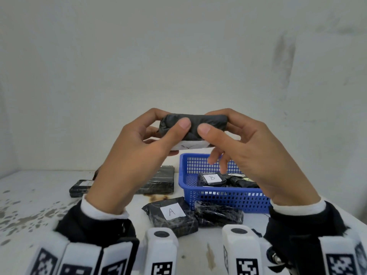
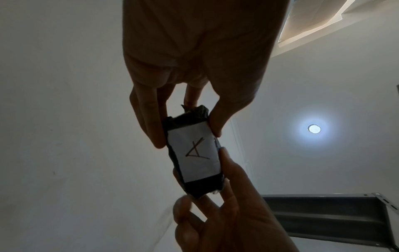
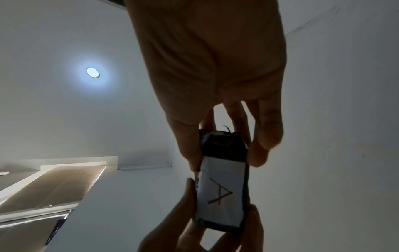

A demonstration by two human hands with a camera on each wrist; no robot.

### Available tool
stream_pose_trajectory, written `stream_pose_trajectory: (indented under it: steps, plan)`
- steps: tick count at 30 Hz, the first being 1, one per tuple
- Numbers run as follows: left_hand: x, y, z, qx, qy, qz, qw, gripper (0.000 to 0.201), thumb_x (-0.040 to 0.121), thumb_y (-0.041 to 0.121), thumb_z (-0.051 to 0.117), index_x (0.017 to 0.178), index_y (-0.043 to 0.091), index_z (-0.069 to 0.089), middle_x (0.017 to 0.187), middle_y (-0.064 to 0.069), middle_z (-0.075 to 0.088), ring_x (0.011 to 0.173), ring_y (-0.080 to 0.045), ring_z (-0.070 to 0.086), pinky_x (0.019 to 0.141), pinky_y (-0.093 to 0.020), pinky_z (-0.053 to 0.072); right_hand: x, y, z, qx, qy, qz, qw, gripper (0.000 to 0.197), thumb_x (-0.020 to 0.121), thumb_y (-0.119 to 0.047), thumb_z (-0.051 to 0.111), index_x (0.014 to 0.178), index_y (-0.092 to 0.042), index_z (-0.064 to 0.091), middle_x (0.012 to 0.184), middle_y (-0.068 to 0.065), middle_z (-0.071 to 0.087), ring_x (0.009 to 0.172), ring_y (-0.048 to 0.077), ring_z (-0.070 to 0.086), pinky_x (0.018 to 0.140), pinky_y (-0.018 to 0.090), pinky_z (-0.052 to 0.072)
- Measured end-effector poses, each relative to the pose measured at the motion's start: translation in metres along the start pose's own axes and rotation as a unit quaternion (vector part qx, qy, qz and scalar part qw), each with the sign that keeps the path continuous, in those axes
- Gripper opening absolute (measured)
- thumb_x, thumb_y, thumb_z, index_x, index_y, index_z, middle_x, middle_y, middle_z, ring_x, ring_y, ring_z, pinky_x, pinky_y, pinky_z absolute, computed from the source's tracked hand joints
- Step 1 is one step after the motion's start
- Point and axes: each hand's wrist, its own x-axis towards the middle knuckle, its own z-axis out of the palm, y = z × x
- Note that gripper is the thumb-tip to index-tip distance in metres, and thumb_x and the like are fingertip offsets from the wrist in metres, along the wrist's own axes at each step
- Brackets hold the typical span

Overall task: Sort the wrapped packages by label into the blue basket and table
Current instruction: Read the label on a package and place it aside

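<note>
Package (image 1: 193, 126) pinched by left hand (image 1: 137, 155) and right hand (image 1: 244, 149), its "A" label (image 2: 195, 153) underneath.

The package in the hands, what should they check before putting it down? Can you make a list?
1. Both hands hold the package: left hand and right hand pinch its ends. Ok.
2. Label readable: an A in both wrist views. Ok.
3. Basket holds a B package; A does not match. Ok.
4. Another A package lies on the table. Ok.
5. Free spot on the table. Ok.
6. Labels of the far packages. Cannot tell.
</note>
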Motion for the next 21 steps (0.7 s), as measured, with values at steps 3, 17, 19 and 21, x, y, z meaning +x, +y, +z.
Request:
stream_pose_trajectory:
  steps: [3, 17, 19, 21]
  plan:
    - [0.000, 0.000, 0.002, 0.025, -0.001, 0.001, 1.000, 0.034, 0.068, 0.051, 0.063, 0.088, 0.023, 0.068, 0.090, -0.003, 0.073, 0.070, -0.014, 0.073, 0.062, -0.025, 0.058, 0.000, 0.000, 0.001, 0.000, 0.010, -0.004, 1.000, 0.034, 0.074, -0.049, 0.068, 0.094, -0.023, 0.074, 0.084, -0.004, 0.070, 0.056, 0.015, 0.062, 0.055, 0.028, 0.051]
    - [0.003, -0.003, -0.008, -0.041, 0.012, -0.042, 0.998, 0.056, 0.068, 0.032, 0.068, 0.123, 0.023, 0.061, 0.106, -0.004, 0.073, 0.087, -0.021, 0.073, 0.075, -0.038, 0.058, -0.002, -0.002, -0.004, 0.053, 0.000, -0.001, 0.999, 0.059, 0.082, -0.024, 0.080, 0.133, -0.040, 0.056, 0.117, 0.000, 0.072, 0.086, 0.015, 0.072, 0.082, 0.029, 0.055]
    - [0.003, -0.002, -0.008, -0.039, 0.003, -0.043, 0.998, 0.042, 0.071, 0.025, 0.073, 0.113, 0.021, 0.068, 0.101, -0.007, 0.075, 0.089, -0.023, 0.073, 0.082, -0.035, 0.058, -0.001, -0.004, -0.004, 0.049, 0.000, 0.003, 0.999, 0.048, 0.085, -0.021, 0.076, 0.128, -0.036, 0.062, 0.111, -0.001, 0.075, 0.086, 0.015, 0.072, 0.085, 0.028, 0.054]
    - [0.002, 0.000, -0.008, -0.028, 0.001, -0.042, 0.999, 0.033, 0.078, 0.020, 0.078, 0.109, 0.024, 0.069, 0.097, -0.009, 0.076, 0.088, -0.022, 0.074, 0.093, -0.042, 0.054, -0.002, -0.005, -0.005, 0.045, -0.002, 0.005, 0.999, 0.041, 0.087, -0.016, 0.072, 0.122, -0.036, 0.067, 0.105, 0.001, 0.077, 0.088, 0.014, 0.073, 0.087, 0.026, 0.054]
